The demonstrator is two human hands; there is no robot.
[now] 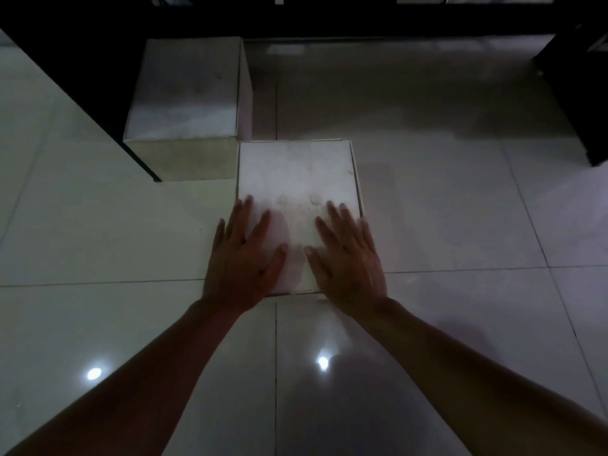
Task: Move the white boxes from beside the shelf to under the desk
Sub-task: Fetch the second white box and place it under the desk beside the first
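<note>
A white box (297, 174) sits on the tiled floor in the middle of the head view. My left hand (243, 255) lies flat on the near left part of its top, fingers spread. My right hand (347, 258) lies flat on the near right part, fingers spread too. Neither hand curls around an edge. A second white box (187, 93) stands further back and to the left, against the dark desk panel (82, 80). Its near right corner almost meets the far left corner of the first box.
The dark desk edge (329, 21) runs across the top of the view. A dark desk leg or side panel (582, 93) stands at the far right. Glossy floor tiles (444, 192) stretch between the two dark panels, right of the boxes.
</note>
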